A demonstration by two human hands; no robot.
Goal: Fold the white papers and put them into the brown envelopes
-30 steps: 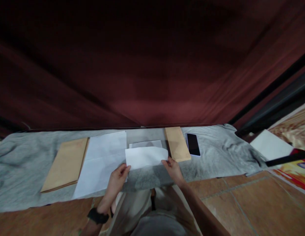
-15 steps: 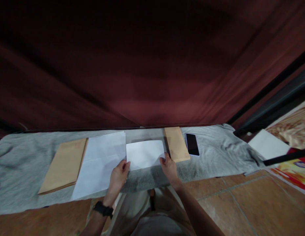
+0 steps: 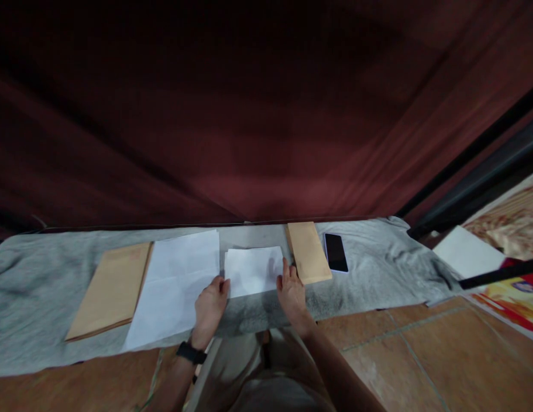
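— How far along are we?

— As I read it, the fold is made and being pressed flat. The folded sheet (image 3: 253,270) lies on the gray cloth (image 3: 378,269), near its far edge, between the big white sheet (image 3: 176,286) and the smaller brown envelope (image 3: 308,252). I'd judge creasing is what's in hand; the sheet is not in any envelope yet, and the large brown envelope (image 3: 114,289) toward the cloth's left end lies untouched.

— And the hands?

— My left hand (image 3: 209,309) rests at the sheet's near left corner, fingers loosely curled, tips touching the paper. My right hand (image 3: 291,292) lies flat, fingers (image 3: 285,269) stretched out on the sheet's right edge, pressing rather than gripping. Neither hand holds anything up.

— Anything else about?

— A dark phone (image 3: 336,252) lies just right of the smaller envelope.
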